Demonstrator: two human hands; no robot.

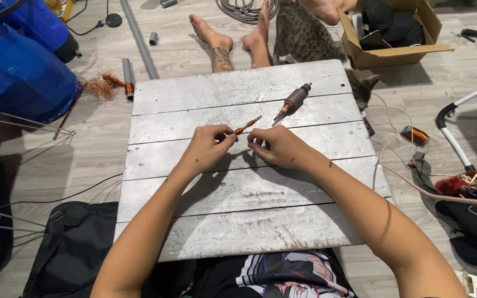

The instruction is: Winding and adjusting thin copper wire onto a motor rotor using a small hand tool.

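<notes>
Copper-wound piece (247,125): thin, orange, tilted, pinched betw. both hands (244,146).

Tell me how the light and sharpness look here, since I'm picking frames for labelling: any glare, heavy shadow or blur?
Head view: even, soft light; both hands, left hand and right hand, look sharp. Forearm shadows fall on the grey board. Mild sheen, no harsh glare. Wide-lens bending shows at the edges. The small copper-wound piece is tiny but readable.
</notes>
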